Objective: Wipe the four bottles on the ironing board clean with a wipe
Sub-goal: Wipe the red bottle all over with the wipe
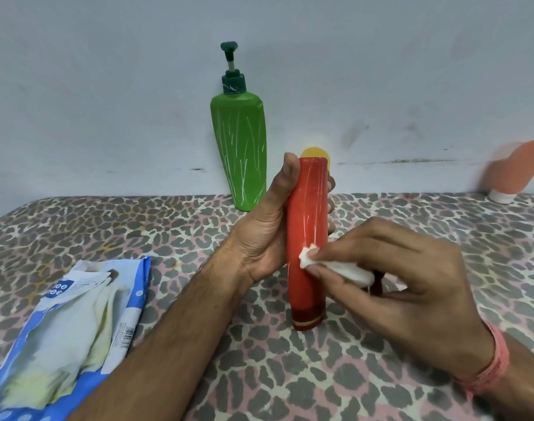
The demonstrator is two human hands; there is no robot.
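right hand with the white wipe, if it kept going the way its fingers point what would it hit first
The right hand points left, pressing the crumpled white wipe onto the upright red cylindrical bottle. The bottle comes first; behind it, probably the left hand gripping it.

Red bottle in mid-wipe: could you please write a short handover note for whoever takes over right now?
Left hand grips the red bottle upright on the ironing board. Right hand pinches a wadded wipe against its side.
White streaks show on the red bottle and on the green pump bottle by the wall.
A peach tube stands far right; a yellow cap peeks behind.
Wipes pack lies left.
No bottle looks finished.
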